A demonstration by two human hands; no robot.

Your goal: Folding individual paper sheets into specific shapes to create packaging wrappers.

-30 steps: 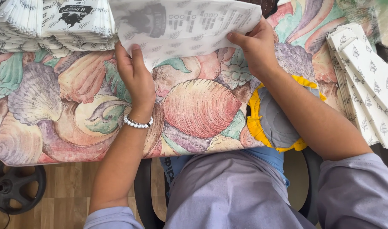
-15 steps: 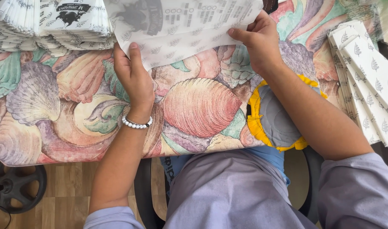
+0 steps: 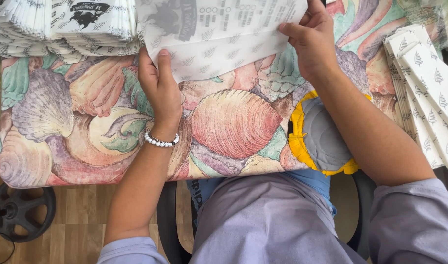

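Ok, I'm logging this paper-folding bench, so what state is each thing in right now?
White printed paper sheet: partly folded, pinned flat at both lower corners.
Left hand: fingers pressing the sheet's left corner.
Right hand: fingers pinching the sheet's right edge.
Stack of folded printed papers: piled at the top left.
White leaf-patterned paper sheets: fanned out on the right.
Yellow-edged grey quilted pad: flat, overhanging the table's near edge.

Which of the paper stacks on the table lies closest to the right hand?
The stack of tree-patterned sheets at the table's right edge; the other stack sits at the top left, beyond the left hand.
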